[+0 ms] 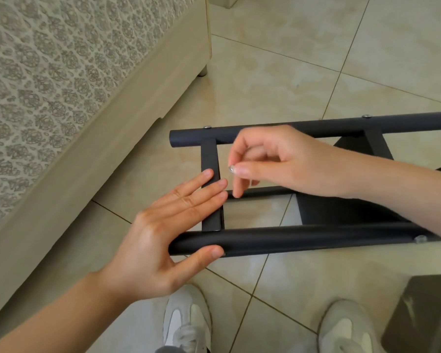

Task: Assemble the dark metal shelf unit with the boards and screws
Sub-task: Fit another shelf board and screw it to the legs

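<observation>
Two white sneakers [186, 324] stand nearest on the beige tiled floor [278, 59]. Ahead of them the left hand [161, 240], fingers straight and together, rests on the dark metal shelf frame [209, 159], thumb against its near tube [290, 239]. Just beyond its fingertips, the right hand [273, 161] pinches a small silver screw [231, 169].

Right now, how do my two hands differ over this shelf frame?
The left hand lies flat, fingers straight, on the dark frame; the right hand has curled fingers. The left hand holds nothing; the right hand pinches a small silver screw. Both are bare, near the frame's end.
</observation>
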A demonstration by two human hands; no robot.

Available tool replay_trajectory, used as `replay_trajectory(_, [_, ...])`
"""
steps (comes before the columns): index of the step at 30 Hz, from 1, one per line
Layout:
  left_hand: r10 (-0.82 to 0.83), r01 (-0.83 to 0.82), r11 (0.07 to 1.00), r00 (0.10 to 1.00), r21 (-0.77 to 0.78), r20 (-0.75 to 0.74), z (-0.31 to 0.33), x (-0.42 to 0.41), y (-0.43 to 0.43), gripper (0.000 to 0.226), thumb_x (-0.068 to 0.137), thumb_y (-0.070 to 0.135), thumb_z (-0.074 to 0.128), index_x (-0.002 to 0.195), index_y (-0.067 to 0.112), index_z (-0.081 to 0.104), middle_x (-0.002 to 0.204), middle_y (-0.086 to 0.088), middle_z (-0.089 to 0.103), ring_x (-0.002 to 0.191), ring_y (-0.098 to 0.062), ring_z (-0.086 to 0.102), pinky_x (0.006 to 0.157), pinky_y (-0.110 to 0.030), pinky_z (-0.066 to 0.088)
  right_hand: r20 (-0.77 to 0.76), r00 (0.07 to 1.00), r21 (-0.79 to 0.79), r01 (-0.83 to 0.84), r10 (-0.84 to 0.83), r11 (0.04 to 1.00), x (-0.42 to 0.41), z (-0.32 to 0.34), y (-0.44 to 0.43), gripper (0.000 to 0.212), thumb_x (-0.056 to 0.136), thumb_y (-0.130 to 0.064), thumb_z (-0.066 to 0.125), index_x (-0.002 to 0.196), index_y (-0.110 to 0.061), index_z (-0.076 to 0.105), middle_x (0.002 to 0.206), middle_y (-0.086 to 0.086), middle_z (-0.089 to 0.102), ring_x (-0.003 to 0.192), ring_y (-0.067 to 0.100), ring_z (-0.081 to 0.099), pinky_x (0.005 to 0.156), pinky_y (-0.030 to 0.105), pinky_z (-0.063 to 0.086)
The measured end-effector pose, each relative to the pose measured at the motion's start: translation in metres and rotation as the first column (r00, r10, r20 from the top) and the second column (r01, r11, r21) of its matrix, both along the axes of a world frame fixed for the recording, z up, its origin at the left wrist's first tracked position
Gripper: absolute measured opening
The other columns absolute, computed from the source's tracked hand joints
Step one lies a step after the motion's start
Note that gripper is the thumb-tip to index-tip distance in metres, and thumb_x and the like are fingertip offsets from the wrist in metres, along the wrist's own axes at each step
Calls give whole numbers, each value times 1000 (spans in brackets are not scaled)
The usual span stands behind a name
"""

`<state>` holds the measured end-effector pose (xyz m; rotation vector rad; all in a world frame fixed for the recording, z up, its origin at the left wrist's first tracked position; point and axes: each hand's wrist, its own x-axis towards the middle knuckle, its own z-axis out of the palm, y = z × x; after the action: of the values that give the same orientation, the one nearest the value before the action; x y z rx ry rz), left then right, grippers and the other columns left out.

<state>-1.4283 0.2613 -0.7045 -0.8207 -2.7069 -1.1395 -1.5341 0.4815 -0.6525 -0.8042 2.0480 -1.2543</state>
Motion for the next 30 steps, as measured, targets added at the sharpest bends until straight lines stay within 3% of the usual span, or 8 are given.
replay_trajectory(8, [19,-18,999,999,29,-30,-6,0,3,58,86,33,64,133,0,54,144,-10,53,146,-26,39,117,-43,36,280,960,318,-115,23,941,-8,-42,-10,15,98,-31,55,101,-18,62,88,-5,77,83,7,70,80,26,56])
replay_trajectory(12, [1,0,1000,999,24,-43,-6,-2,3,59,85,31,65,132,-3,54,142,-12,53,145,-28,40,117,-42,36,517,854,237,-204,54,950,-7,-50,-24,23,98,-21,56,113,-5,64,100,12,75,94,26,71,89,37,56])
replay_trajectory(16, [8,-6,999,999,41,-40,-8,-2,2,57,93,41,60,132,0,53,143,-11,53,145,-28,40,116,-45,36,609,784,191,-290,119,938,-8,-53,-31,21,99,-14,54,115,-3,63,106,17,71,92,25,66,94,42,53])
replay_trajectory(21, [18,-15,999,998,51,-53,-11,-2,3,56,97,46,54,131,1,54,142,-12,54,145,-28,41,115,-47,37,600,787,187,-311,142,932,-7,-58,-30,27,97,-17,57,118,-1,62,113,18,69,96,28,66,95,43,52])
replay_trajectory(26, [16,-12,998,998,56,-64,-11,-2,2,55,97,46,54,131,3,54,142,-11,54,144,-29,41,115,-45,38,585,797,174,-305,151,936,-3,-62,-32,28,95,-13,59,117,3,63,117,22,67,112,36,62,97,45,51])
replay_trajectory(28, [15,-11,998,998,63,-64,-12,-3,2,56,97,46,54,131,2,54,142,-12,54,144,-29,41,115,-44,37,600,784,154,-308,159,939,-4,-61,-31,28,95,-13,59,117,4,62,113,21,68,104,34,66,97,45,51])
replay_trajectory(30, [13,-9,998,998,70,-62,-12,-2,2,56,98,46,54,131,1,54,142,-12,54,144,-29,41,116,-44,37,632,757,110,-298,165,948,-6,-58,-30,21,97,-13,57,110,1,64,96,10,72,89,21,67,93,42,52])
